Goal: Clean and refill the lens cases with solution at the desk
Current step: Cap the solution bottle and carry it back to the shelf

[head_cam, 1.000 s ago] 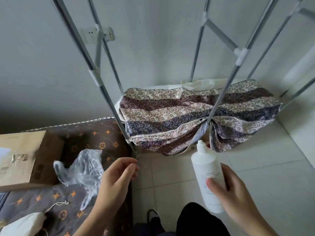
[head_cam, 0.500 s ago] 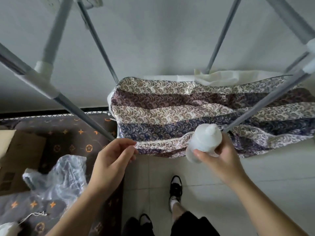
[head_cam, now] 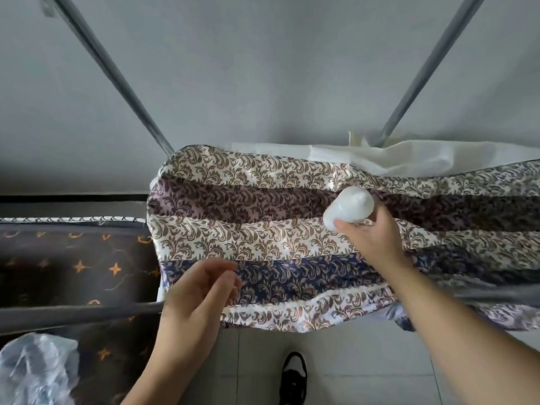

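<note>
My right hand grips a white solution bottle, seen almost end-on with its cap pointing up toward the camera, held above a patterned striped fabric bundle. My left hand hovers lower left with its fingers loosely curled and nothing in it, over the near edge of the bundle. No lens case shows in this view.
Grey metal rack poles cross the view in front of the wall. A dark patterned mattress lies at left with a clear plastic bag on it. White cloth sits behind the bundle. My shoe stands on the tiled floor.
The view has moved closer and tipped down over the fabric bundle. My right hand has lifted the bottle up and away, cap now facing the camera. The cardboard box has left the view.
</note>
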`<state>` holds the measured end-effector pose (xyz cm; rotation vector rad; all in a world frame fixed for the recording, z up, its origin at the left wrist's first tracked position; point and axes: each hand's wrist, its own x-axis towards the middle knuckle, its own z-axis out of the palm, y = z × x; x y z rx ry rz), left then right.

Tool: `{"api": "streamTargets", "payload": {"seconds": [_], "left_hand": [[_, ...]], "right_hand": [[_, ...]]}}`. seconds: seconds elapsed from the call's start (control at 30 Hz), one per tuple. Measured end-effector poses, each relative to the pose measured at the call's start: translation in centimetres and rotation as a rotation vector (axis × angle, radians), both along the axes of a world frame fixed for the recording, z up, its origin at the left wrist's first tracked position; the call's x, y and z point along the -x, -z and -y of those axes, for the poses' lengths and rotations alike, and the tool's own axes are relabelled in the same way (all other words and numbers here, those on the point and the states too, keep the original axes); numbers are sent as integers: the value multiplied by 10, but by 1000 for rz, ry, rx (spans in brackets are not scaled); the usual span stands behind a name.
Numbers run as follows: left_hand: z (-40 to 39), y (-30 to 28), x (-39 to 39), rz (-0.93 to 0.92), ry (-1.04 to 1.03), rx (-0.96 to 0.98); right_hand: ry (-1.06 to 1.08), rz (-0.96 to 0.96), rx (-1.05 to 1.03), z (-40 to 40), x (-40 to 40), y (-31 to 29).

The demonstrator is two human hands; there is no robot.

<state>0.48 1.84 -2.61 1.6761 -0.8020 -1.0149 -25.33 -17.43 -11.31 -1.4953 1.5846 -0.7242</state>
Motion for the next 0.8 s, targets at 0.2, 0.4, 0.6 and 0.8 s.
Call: {"api": "streamTargets", "payload": {"seconds": [0.2, 0.4, 0.6, 0.8], "left_hand": [[21, 42, -4, -13, -16, -22], [23, 72, 0, 2, -7, -75], [19, 74, 5, 22, -40, -87], [24, 57, 5, 13, -17, -50]], "right_hand": [[132, -17, -19, 53, -7, 79], [180, -34, -59, 74, -3, 125], [148, -41, -67, 93, -4, 130], [115, -67, -147, 104, -7, 114]]}}
